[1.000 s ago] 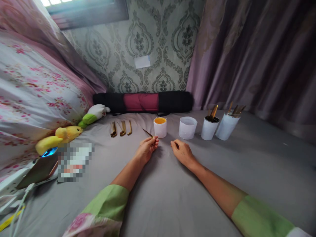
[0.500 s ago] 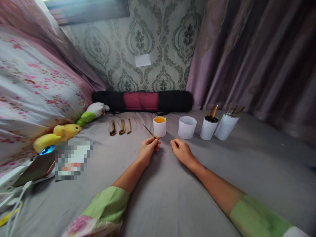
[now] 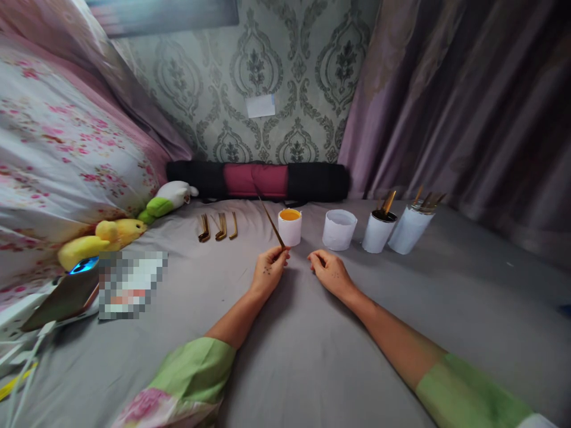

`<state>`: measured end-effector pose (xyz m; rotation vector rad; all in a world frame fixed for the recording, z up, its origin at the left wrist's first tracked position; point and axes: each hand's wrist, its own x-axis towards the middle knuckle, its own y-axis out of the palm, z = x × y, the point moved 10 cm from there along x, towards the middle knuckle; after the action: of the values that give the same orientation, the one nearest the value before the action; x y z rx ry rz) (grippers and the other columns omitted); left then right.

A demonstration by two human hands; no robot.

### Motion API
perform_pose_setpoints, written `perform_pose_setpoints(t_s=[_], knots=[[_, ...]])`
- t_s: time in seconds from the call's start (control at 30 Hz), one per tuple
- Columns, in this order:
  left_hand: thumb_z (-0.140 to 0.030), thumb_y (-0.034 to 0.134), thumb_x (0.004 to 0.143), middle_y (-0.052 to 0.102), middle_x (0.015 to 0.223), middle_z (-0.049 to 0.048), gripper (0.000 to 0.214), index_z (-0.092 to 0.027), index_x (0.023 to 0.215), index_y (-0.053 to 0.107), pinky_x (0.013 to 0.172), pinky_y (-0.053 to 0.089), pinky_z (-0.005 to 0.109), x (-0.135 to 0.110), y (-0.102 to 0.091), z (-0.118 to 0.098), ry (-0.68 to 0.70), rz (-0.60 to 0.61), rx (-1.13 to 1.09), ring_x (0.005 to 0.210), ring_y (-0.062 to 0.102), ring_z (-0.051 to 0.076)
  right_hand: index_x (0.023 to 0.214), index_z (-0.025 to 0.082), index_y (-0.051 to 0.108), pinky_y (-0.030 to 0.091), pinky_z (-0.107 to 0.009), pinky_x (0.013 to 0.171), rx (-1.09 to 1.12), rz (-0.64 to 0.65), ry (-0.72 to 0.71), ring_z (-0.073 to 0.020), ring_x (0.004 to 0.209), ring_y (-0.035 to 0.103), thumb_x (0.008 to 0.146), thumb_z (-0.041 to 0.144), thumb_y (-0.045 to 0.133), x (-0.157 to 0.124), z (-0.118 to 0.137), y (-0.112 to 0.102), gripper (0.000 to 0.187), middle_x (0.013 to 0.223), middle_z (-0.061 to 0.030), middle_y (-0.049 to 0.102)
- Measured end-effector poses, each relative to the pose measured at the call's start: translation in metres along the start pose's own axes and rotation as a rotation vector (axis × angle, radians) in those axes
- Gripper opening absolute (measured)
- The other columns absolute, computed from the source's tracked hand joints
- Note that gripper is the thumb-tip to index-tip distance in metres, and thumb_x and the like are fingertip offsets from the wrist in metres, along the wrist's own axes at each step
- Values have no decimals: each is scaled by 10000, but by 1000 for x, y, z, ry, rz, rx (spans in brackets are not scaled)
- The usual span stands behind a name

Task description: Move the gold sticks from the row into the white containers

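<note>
My left hand [image 3: 268,271] rests on the grey bedsheet [image 3: 294,351] and pinches a thin golden stick [image 3: 271,223] that points up and away to the left. A hand's width to the right, my right hand [image 3: 329,273] lies on the sheet with its fingers curled; nothing shows in them. Just beyond both hands stands a white cup with orange contents [image 3: 289,226]. Right of it stand an empty white cup [image 3: 339,229] and two white cups [image 3: 377,230] [image 3: 410,227] holding several golden sticks.
Three bent golden pieces [image 3: 218,226] lie on the sheet left of the cups. A black and maroon roll [image 3: 259,181] lies against the wall. Plush toys [image 3: 102,242] and a phone [image 3: 62,297] sit at the left by a floral pillow. Purple curtains hang at the right.
My left hand has tilted the golden stick from lying low toward the left to pointing steeply upward. My right hand has stayed in place.
</note>
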<state>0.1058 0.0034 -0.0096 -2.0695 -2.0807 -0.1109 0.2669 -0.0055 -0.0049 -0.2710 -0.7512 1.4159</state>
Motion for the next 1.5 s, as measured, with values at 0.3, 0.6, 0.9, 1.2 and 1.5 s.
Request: perform_pose_setpoints(t_s=[0.3,0.6,0.9,1.2,1.5], knots=[[-300,527,745,601,761,35,244,-199,914,670,650,407,234,-4,1,-16,201,14,155,706,519,145,840,167,615,387,-214,532,58,21,16,-120,568,551,803,326,380,-1,1,-2,286,650,-30,620],[-299,444,812,597,848,68,267,-224,958,656,703,376,226,-13,9,-37,388,54,341,733,522,147,876,157,597,387,-212,499,101,21,33,-102,507,527,804,323,380,-1,-3,-2,283,657,-21,606],[-307,436,814,583,880,83,266,-241,960,648,778,365,261,-15,13,-36,399,102,384,813,504,174,892,150,587,395,-196,484,209,0,18,-96,525,527,804,334,382,-1,0,-5,289,673,-25,591],[-261,401,829,573,915,91,281,-235,997,625,814,359,295,-18,18,-36,461,135,525,864,494,186,888,151,579,398,-185,450,300,14,20,-86,507,506,795,347,395,-2,2,-3,285,663,-16,569],[-203,329,852,560,974,95,332,-214,1092,559,810,368,303,-24,28,-39,532,187,782,897,489,187,927,148,565,426,-204,509,384,8,4,-89,532,512,781,335,426,-1,6,-2,275,693,-20,574]])
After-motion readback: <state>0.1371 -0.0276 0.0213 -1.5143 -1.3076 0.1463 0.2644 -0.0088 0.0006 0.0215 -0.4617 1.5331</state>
